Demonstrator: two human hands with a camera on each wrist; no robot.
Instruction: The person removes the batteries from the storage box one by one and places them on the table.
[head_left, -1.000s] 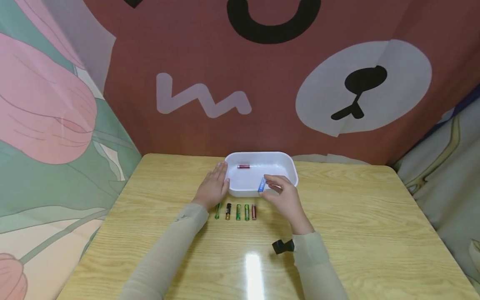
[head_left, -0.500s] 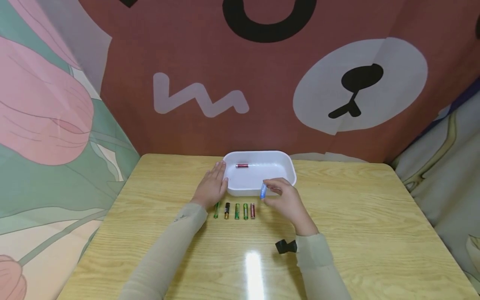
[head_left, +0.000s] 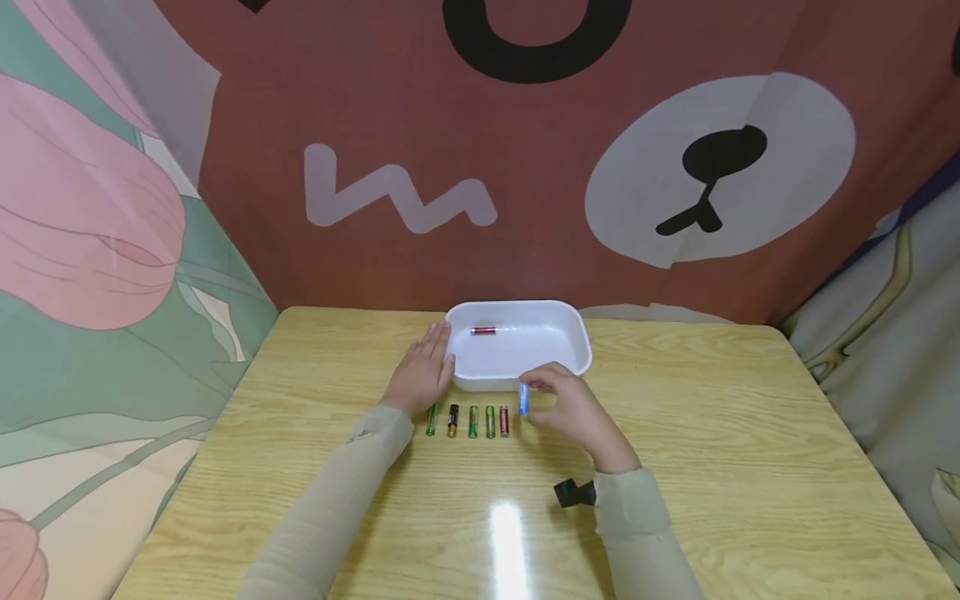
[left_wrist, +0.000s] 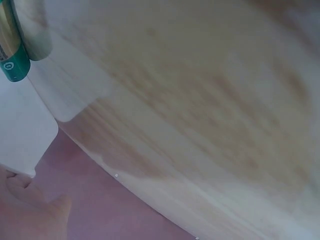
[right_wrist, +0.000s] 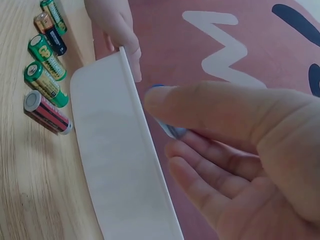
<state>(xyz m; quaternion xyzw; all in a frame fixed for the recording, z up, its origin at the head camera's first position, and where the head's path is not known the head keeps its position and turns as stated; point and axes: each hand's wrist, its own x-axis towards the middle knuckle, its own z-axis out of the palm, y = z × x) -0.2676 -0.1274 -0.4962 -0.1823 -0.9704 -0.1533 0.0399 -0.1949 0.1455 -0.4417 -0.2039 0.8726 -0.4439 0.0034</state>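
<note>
My right hand [head_left: 570,412] pinches a blue battery [head_left: 523,398] between thumb and fingertips, just in front of the white plastic tray [head_left: 487,384]. In the right wrist view, the thumb hides most of this blue battery [right_wrist: 175,131]. With its fingers straight, my left hand [head_left: 420,371] rests against the tray's left side. Inside the tray lies a red battery [head_left: 483,331]. In front of it stretches a row of several batteries: a green one [head_left: 432,420] partly by the left wrist, a black-and-gold one [head_left: 453,421], two more green ones, and a red one [head_left: 504,422] nearest the blue battery.
A wooden table [head_left: 712,442] carries everything. Behind its far edge hangs a brown curtain [head_left: 390,267] with a bear print. Close to the right cuff is a small black object [head_left: 573,492], apparently the wrist camera.
My right hand has brought the blue battery from over the tray's front rim toward me, down to the right end of the row. The left hand has stayed at the tray.
</note>
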